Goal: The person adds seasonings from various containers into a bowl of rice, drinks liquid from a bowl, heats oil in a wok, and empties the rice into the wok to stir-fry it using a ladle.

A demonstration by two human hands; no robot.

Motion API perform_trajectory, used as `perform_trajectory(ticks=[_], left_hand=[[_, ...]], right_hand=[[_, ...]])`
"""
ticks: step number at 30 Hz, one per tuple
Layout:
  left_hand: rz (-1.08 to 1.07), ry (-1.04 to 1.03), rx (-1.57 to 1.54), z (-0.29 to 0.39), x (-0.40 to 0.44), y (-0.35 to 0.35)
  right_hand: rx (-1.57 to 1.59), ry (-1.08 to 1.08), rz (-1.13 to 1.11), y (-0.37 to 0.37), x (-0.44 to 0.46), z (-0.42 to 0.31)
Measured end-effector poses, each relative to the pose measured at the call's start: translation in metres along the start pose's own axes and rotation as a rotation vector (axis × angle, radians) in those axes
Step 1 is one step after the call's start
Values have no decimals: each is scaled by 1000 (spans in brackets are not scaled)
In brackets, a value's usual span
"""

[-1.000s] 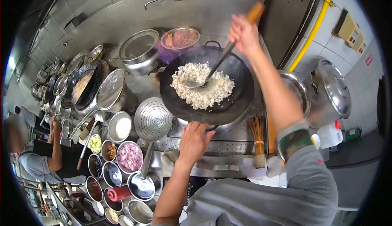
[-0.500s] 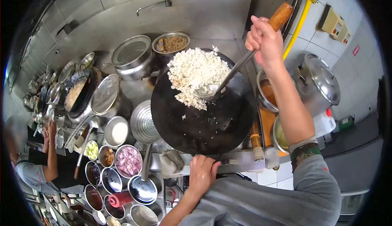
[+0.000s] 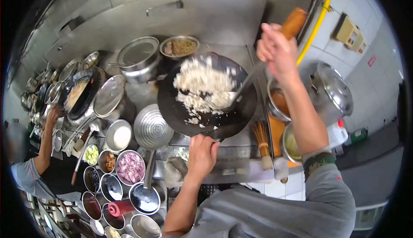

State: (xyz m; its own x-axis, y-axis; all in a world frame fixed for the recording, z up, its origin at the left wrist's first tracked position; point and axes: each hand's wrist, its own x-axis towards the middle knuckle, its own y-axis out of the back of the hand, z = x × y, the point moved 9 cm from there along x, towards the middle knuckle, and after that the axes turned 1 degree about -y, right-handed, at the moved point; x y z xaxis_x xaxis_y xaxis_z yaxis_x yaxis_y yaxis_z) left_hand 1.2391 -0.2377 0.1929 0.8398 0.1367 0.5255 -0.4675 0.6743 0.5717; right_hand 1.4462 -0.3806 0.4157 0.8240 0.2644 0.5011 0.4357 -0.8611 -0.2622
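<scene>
A large black wok point(image 3: 185, 122) holds a heap of small white pieces point(image 3: 202, 81), some blurred by motion. At the wok's near rim, my left hand point(image 3: 202, 156) is closed on its handle, which is mostly hidden by the fingers. My right hand point(image 3: 277, 51), raised above the wok's right side, grips a long ladle point(image 3: 249, 81) just below its wooden end. The ladle's bowl dips into the white pieces near the middle right of the wok.
A perforated strainer point(image 3: 153, 126) lies left of the wok, beside a bowl of sliced onions point(image 3: 130, 167). Behind stand a lidded pot point(image 3: 138, 53) and a bowl of food point(image 3: 179, 46). A bamboo brush point(image 3: 262, 143) is at the right. A co-worker point(image 3: 32, 173) stands at far left.
The wok first came toward me and tilted, and has since moved back to a more level position. The white pieces shifted to its far side, then spread back down. Both hands stay closed.
</scene>
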Motion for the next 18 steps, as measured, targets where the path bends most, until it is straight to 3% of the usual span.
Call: perform_trajectory(ticks=[3, 6, 8, 10, 13, 16, 18], left_hand=[[-19, -9, 68, -23, 20, -19], [-58, 2, 95, -29, 31, -32], [-92, 6, 123, -28, 30, -35], [-42, 30, 132, -14, 32, -21], [-64, 80, 178, -2, 36, -3], [-116, 66, 196, -6, 37, -15], [-221, 69, 198, -29, 31, -42]], right_hand=[[89, 114, -40, 9, 1, -35], [175, 195, 115, 47, -5, 26], [213, 0, -53, 35, -5, 105], [225, -112, -6, 27, 26, 96], [240, 47, -26, 33, 49, 56], [275, -41, 74, 36, 37, 130], [281, -170, 69, 36, 68, 125]])
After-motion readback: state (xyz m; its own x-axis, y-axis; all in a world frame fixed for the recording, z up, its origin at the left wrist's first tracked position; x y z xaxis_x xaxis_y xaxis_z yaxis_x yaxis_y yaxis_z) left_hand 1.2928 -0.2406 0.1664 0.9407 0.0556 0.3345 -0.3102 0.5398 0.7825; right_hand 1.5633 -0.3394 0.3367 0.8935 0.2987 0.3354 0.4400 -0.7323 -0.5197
